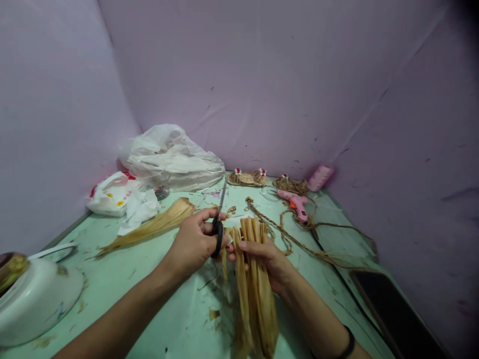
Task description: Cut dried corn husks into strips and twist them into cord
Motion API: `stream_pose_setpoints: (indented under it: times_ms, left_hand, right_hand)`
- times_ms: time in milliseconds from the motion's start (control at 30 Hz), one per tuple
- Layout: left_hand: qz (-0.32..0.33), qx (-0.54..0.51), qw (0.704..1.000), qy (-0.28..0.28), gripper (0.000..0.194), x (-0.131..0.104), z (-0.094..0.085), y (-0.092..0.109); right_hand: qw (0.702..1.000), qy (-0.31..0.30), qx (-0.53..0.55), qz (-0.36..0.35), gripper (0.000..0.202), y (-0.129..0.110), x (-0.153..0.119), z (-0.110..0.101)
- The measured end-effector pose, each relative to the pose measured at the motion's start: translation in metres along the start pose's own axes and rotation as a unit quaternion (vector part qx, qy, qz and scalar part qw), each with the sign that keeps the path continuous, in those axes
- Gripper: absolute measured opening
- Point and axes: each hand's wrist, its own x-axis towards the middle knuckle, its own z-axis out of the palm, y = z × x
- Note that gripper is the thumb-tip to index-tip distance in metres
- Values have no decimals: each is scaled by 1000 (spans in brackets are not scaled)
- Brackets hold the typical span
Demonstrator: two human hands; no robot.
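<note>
We clamp our right hand (271,262) around 1 bundle of dried husk strips (254,284), likely to steady them, while our left hand (192,242) is closed on 1 pair of scissors (219,227), blades up, just left of the bundle. Beyond it lie 1 pink glue gun (297,203) and 2 braided pieces (247,177).

Soft, even pinkish light, faint shadows; wide-angle bending at edges (corners darken).
</note>
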Motion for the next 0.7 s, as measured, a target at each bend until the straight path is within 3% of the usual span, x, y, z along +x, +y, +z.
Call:
stream_pose_setpoints:
  times_ms: [233,367,533,633,700]
  left_hand:
    - [32,-40,997,49,42,4,-3,-4]
    - [42,-16,997,68,40,8,-9,-4]
    - [77,46,985,147,38,25,-30,-9]
    - [53,88,984,142,38,37,-44,-14]
    - [75,151,970,174,35,40,-50,-15]
  right_hand:
    - [999,6,-24,-24,33,4,-1,1]
    - [1000,27,-8,2,28,-2,0,-1]
    - [995,89,-13,36,28,-13,-2,-5]
    - [995,99,-33,-2,36,-14,-4,-4]
    - [992,105,-57,-35,41,-13,-4,-2]
